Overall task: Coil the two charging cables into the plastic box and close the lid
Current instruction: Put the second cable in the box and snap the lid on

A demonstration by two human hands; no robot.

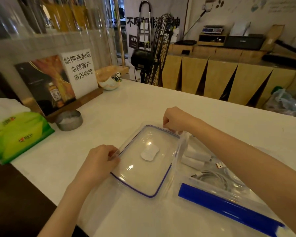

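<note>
Both hands [99, 161] [175, 120] pinch the clear lid [143, 168].

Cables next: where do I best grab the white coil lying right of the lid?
Judging by its pose, take the cable bundle from above at the loose loops near the USB plug. It lies flat in a clear bag; the right forearm crosses over it, so reach around that.

Cables [212, 178] partly hidden beneath right forearm; blue clip [229, 209] cut off at lower edge; left hand [99, 161] fingertips obscured behind lid [143, 161] flap
</note>
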